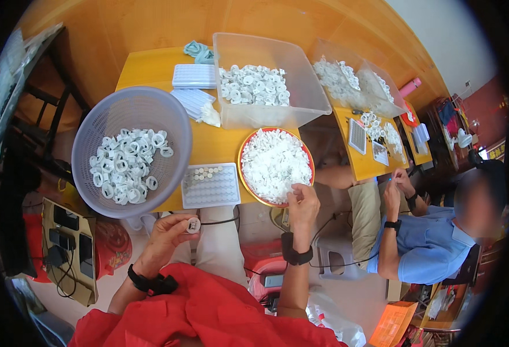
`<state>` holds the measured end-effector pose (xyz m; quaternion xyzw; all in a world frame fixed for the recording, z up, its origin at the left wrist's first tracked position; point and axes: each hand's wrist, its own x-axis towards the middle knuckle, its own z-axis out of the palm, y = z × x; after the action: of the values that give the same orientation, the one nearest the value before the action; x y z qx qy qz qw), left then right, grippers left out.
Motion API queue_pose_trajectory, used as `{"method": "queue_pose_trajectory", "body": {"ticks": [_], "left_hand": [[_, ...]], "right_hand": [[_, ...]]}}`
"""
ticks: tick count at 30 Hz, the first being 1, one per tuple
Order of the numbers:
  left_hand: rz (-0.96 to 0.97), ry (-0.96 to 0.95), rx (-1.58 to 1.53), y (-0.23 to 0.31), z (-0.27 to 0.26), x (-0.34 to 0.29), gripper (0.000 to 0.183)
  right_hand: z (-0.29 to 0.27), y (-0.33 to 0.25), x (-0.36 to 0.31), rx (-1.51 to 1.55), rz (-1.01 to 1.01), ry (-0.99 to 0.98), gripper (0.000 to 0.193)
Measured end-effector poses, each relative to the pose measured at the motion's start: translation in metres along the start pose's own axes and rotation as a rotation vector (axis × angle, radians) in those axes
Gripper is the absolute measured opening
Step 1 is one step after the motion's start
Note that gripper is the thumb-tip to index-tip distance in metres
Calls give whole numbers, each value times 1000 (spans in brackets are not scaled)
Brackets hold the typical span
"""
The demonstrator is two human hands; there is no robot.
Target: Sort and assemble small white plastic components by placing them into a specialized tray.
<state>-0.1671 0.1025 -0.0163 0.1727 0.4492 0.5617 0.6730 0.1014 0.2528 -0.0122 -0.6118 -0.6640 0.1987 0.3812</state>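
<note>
Between the thumb and fingers of my left hand is a small round white plastic part, its face with dark openings turned up. My right hand reaches over the near right rim of a round red tray with a gold edge. Its fingertips are pinched together at the heap of small white plastic pieces in that tray; whatever they grip is too small to make out. Left of the tray, a white compartment tray holds several round pieces in its far rows.
A large grey-purple basket of white ring-shaped parts stands at left. Behind, a clear plastic bin holds more white parts, beside stacked white trays and a teal cloth. A co-worker in a blue shirt sits at right.
</note>
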Motion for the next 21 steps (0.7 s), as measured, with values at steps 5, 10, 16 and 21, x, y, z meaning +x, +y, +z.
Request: {"method": "queue_pose_trajectory", "body": {"ticks": [5, 10, 16, 21], "left_hand": [[2, 38, 4, -1, -1, 0, 20], [-20, 18, 14, -1, 4, 1, 20], [-16, 26, 20, 1, 5, -1, 20], [-22, 44, -2, -1, -2, -2, 20]], "right_hand": [[11, 3, -5, -184, -96, -56, 23], [17, -1, 2, -159, -102, -59, 19], [26, 23, 6, 77, 11, -58, 18], [19, 3, 14, 502, 277, -195, 23]]}}
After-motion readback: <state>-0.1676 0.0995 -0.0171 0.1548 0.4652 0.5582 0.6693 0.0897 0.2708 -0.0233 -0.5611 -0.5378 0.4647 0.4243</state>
